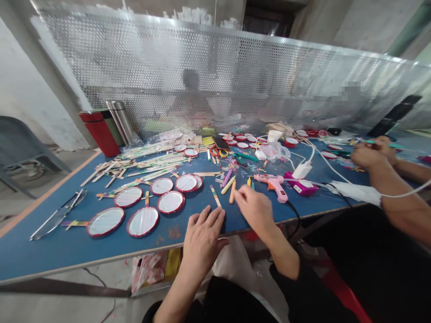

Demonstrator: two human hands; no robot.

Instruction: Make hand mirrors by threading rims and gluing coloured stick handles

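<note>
Head view looks forward and down across a blue surface [43, 233]. The left hand [202, 242] lies wide and flat near the surface's front edge, its fingers spread and holding nothing. The right hand [254, 208] sits just above and to its right, fingers loosely extended and fairly narrow, with nothing visible in its grip. Between them, a striped craft stick [215, 196] lies flat on the surface, just beyond the left hand's fingertips and close to the right hand without clearly touching it.

An orange stick [232, 193] and a yellow stick [228, 184] lie just beyond the right hand's fingers. A pink hot glue gun [278, 187] rests on its side farther right, with a dark cord trailing over the front edge. To the left, round red-rimmed mirrors [143, 221] lie in a loose group, some with colored sticks beside or beneath them. Beyond them is a spread of long wooden sticks [151, 165].

At the right side, a co-worker's hands [372, 154] hold a thin green item. A perforated metal screen [202, 58] stands along the surface's far side, with a red flask [99, 134] and a steel flask [121, 121] in front of it.
</note>
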